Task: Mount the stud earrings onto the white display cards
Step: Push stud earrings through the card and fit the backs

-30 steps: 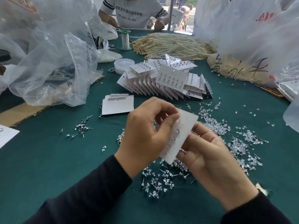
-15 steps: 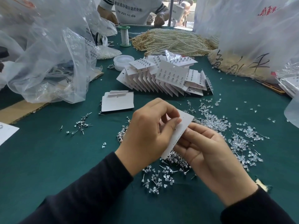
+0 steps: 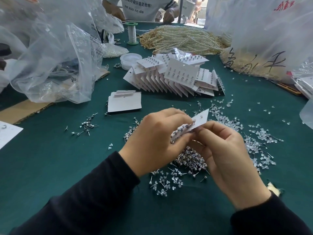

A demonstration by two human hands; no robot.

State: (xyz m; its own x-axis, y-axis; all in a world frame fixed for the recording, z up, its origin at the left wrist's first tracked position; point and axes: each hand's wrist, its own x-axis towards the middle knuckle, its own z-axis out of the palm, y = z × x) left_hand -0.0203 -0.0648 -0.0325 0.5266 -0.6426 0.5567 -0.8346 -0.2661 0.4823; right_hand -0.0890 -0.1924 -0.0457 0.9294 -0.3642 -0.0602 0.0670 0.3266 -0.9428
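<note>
The white display card (image 3: 201, 119) is held above the middle of the table, tilted, its pointed far corner aimed up and to the right. A row of mounted studs (image 3: 183, 128) shows along its face near the left hand (image 3: 157, 141), whose fingers curl over the card's near-left end and grip it. The right hand (image 3: 227, 160) pinches the card's lower edge between thumb and forefinger, its other fingers loosely curled beneath. Whether a loose stud sits in that pinch cannot be told.

Directly under the hands lies a dense pile of loose stud earrings (image 3: 191, 158) on the green tablecloth (image 3: 50, 158). Clear earring backs (image 3: 169, 182) are scattered just nearer than the pile, and many more spread out to the right (image 3: 254, 133). A small scatter of studs (image 3: 86, 124) lies to the left, well apart from the pile.

Farther away – left of centre – sits a short stack of blank cards (image 3: 125, 103); behind it, a fanned row of filled cards (image 3: 174, 77) stands on edge, with a round white container (image 3: 130, 61) at its far-left end. Beyond these lie pearl strands (image 3: 183, 38) and a green-ended thread spool (image 3: 132, 33). Clear plastic bags (image 3: 55, 65) crowd the left side, and a large bag with handwriting (image 3: 262, 48) fills the far right. A second person (image 3: 144, 7) sits at the far end of the table.
</note>
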